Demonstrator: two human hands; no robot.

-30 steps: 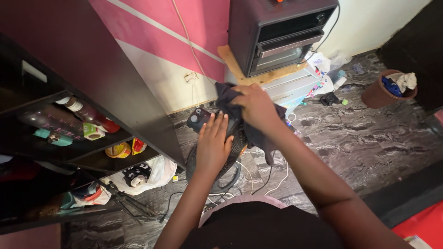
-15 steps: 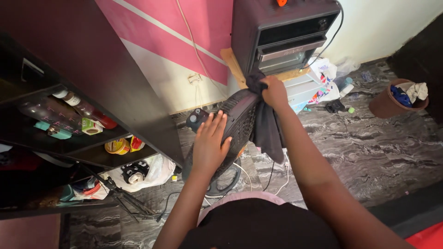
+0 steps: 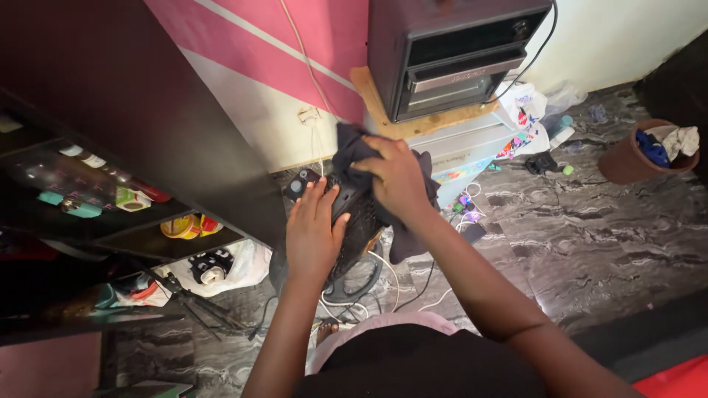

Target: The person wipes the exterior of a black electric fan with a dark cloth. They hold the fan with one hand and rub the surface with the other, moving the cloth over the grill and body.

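Forearms run up from the bottom of my view to 2 hands working on a black floor fan (image 3: pixel 359 221) that stands on the marbled grey floor (image 3: pixel 590 228); my left hand (image 3: pixel 313 232) lies flat and open on the fan's grille, fingers spread and pointing up toward the round control knobs (image 3: pixel 299 184) at its head, gripping nothing that I can see; my right hand (image 3: pixel 394 177) is closed around a bunched dark cloth (image 3: pixel 350 151) and presses it onto the top of the fan, with loose folds of the cloth hanging down the right side of the grille; white and black cables (image 3: pixel 398 284) trail over the floor around the fan's ring base; to the left I see a dark shelf unit (image 3: pixel 184 166) with bottles and small cartons on its boards, and a white plastic bag (image 3: pixel 247 265) on the floor below it; beyond the fan a black countertop oven (image 3: pixel 450 55) sits on a wooden board (image 3: pixel 369 96) atop a pale drawer unit (image 3: pixel 472 144); farther right, a brown bucket (image 3: pixel 627 162) holds blue and white rags.
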